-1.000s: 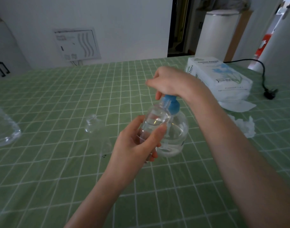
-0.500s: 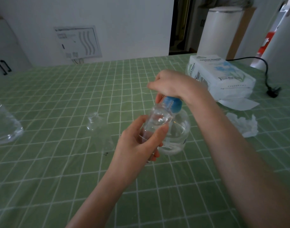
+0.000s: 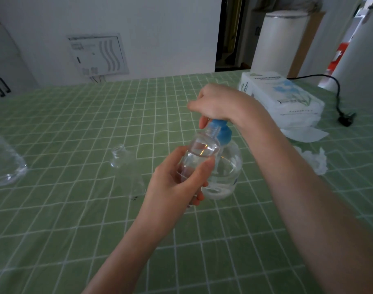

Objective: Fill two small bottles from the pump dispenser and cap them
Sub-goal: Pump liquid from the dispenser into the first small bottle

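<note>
Your left hand (image 3: 177, 183) wraps a small clear bottle (image 3: 199, 154), thumb across the front, fingers round the back, held tilted with its open neck up under the blue pump head. Your right hand (image 3: 219, 102) sits on top of the pump dispenser (image 3: 225, 166), fingers curled down over the pump; how tightly it closes there, you cannot tell, since the hand hides the top. Blue collar of the pump shows just below that hand. Held bottle touches or sits just against the dispenser's front; clear liquid is visible in the held bottle's upper part. Dispenser stands on the green checked surface (image 3: 75, 230), near centre.

Second small bottle (image 3: 126, 166), clear, uncapped, stands at about 9 o'clock from the dispenser, apart from it. Larger clear bottle (image 3: 5, 164) at far 9 o'clock, cut by the frame edge. Tissue pack (image 3: 281, 96) at about 2 o'clock, with a loose sheet beside it. Crumpled tissue (image 3: 312, 160) at 3 o'clock. Black cable with plug (image 3: 346, 119) at the right edge.
</note>
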### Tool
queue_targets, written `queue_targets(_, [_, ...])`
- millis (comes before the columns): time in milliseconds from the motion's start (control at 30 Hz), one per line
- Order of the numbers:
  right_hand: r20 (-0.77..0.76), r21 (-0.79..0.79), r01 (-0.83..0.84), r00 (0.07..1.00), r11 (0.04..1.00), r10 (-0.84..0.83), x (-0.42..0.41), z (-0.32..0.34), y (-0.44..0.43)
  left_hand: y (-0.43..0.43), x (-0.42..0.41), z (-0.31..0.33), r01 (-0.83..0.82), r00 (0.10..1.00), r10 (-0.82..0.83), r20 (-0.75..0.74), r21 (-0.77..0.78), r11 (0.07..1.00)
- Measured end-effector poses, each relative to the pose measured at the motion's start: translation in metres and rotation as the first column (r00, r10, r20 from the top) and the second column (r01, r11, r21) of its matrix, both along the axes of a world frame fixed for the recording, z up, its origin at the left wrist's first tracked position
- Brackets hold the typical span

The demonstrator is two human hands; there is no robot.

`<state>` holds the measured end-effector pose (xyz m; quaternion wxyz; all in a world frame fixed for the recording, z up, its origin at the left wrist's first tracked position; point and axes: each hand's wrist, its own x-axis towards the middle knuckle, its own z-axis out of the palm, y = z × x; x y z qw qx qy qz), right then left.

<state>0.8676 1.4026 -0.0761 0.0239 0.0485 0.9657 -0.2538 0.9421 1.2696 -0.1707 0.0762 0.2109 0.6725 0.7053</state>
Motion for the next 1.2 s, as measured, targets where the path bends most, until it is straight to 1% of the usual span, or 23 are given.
queue_targets(200, [0.044, -0.007, 0.011, 0.999, 1.0, -0.01, 0.0, -0.009, 0.001, 0.001, 0.001, -0.002, -0.003, 1.0, 0.003, 0.017, -0.002, 1.0])
queue_targets(500, [-0.016, 0.015, 0.001, 1.0, 1.0, -0.001, -0.001, 0.001, 0.001, 0.0, 0.0, 0.001, 0.005, 1.0, -0.005, -0.008, -0.002, 1.0])
queue_targets(600, [-0.013, 0.028, 0.0, 1.0, 1.0, 0.001, -0.003, 0.001, 0.0, 0.0, -0.001, 0.0, -0.001, 1.0, 0.001, -0.014, -0.01, 1.0])
queue_targets(833, [0.016, 0.0, -0.007, 1.0, 1.0, 0.007, -0.002, -0.009, 0.002, 0.001, -0.001, -0.003, 0.002, 1.0, -0.002, 0.007, -0.014, 1.0])
queue_targets(967, [-0.006, -0.008, 0.001, 1.0, 1.0, -0.001, -0.002, -0.011, 0.002, 0.0, -0.001, -0.003, 0.002, 1.0, -0.002, 0.007, -0.016, 1.0])
queue_targets(1133, [-0.077, -0.05, 0.014, 0.997, 0.999, -0.018, -0.001, -0.003, 0.003, 0.0, -0.001, -0.001, 0.001, 1.0, -0.001, -0.005, -0.009, 1.0])
queue_targets(1200, [-0.077, -0.047, 0.019, 0.997, 0.999, -0.023, -0.001, -0.001, 0.003, 0.0, 0.0, 0.0, 0.002, 1.0, -0.002, -0.008, -0.006, 1.0])
